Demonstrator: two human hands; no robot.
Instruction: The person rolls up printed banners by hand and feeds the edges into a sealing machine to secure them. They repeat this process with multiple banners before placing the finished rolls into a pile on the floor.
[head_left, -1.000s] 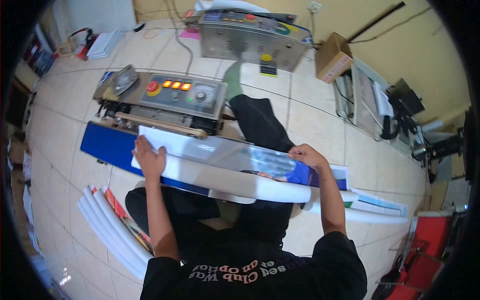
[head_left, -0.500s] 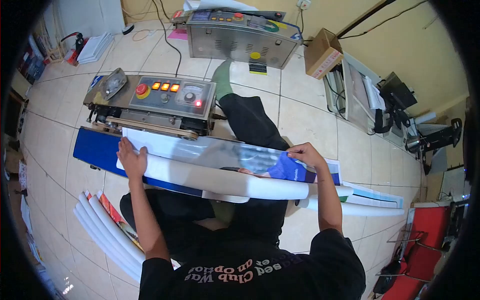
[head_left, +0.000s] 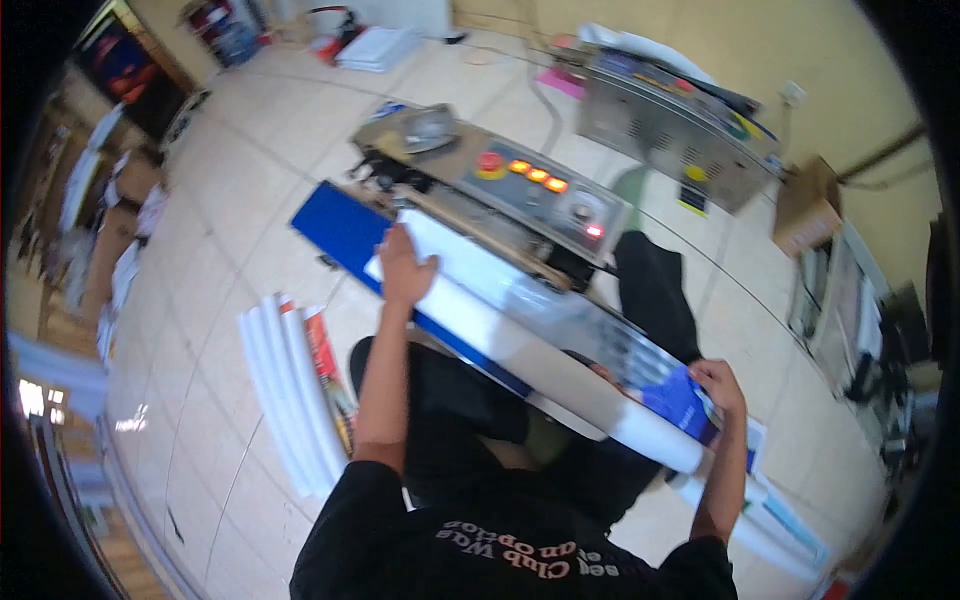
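A long white rolled poster [head_left: 525,352] lies slantwise across my lap and along a blue conveyor belt [head_left: 345,238]. Its unrolled part shows a glossy print with a blue patch [head_left: 680,402]. My left hand [head_left: 407,272] lies on the roll's left end, fingers stretched out and thumb apart. At the other end, my right hand [head_left: 720,386] pinches the poster's far edge beside the blue patch. Just beyond the sheet stands a band sealing machine [head_left: 535,190] with a red button and lit orange switches. The hidden undersides of roll and sheet cannot be seen.
Several rolled posters [head_left: 290,390] lie on the tiled floor to the left, and more rolled prints [head_left: 770,520] lie to the right. A second metal machine [head_left: 660,125] stands by the wall, near a cardboard box [head_left: 808,208].
My view has turned left, so the whole scene appears tilted and shifted right. Both hands keep about the same places on the poster.
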